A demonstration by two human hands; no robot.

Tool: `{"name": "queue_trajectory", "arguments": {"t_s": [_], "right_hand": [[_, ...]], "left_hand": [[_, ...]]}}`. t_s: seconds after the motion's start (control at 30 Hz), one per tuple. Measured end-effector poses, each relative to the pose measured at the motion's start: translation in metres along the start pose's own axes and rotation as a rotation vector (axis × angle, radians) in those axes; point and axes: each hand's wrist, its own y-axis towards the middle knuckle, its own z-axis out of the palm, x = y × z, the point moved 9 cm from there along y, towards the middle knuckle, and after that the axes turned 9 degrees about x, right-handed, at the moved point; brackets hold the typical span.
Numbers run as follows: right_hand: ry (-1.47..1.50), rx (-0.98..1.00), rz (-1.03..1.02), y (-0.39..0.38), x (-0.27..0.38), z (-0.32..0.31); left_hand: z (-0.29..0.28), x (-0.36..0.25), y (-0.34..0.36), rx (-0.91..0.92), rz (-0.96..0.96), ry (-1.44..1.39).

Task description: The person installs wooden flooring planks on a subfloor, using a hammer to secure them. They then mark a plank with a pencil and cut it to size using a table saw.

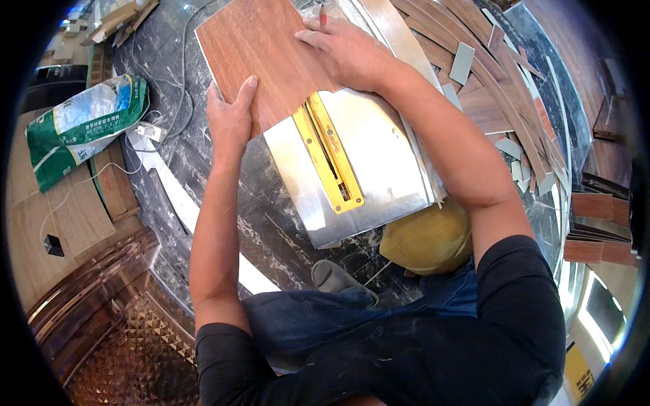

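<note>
A reddish-brown wood floorboard (261,54) lies over the far part of a metal saw table (379,142). My left hand (230,111) grips the board's near left edge, thumb on top and the other fingers mostly hidden at the side. Across the board's right side rests my right hand (349,54), with a red pencil (323,19) tucked between its fingers. A yellow slotted insert (328,152) is set into the metal top, and the board covers its far end. Whether a blade stands under the board is hidden.
Offcuts and long wood strips (501,88) are heaped at the right. A green and white bag (84,128) lies at the left near a grey cable (184,81). Below the saw table sits a rounded yellow object (430,240). A grey shoe (338,281) shows beside it.
</note>
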Motion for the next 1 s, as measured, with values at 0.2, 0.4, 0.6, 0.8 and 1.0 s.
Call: {"name": "queue_trajectory", "arguments": {"t_s": [0.2, 0.4, 0.6, 0.8, 1.0], "right_hand": [[-0.049, -0.046, 0.024, -0.004, 0.002, 0.004], [0.062, 0.091, 0.089, -0.002, 0.006, -0.003], [0.085, 0.067, 0.063, -0.005, 0.011, -0.006], [0.091, 0.087, 0.076, -0.004, 0.018, -0.007], [0.026, -0.030, -0.057, -0.004, 0.025, -0.011]], "left_hand": [[0.000, -0.004, -0.002, 0.014, 0.004, -0.028], [-0.007, -0.003, 0.000, 0.031, 0.015, 0.020], [-0.015, 0.006, 0.010, 0.077, 0.013, 0.000], [-0.027, 0.012, 0.021, 0.084, -0.013, 0.048], [-0.028, 0.004, 0.022, 0.110, -0.007, 0.067]]}}
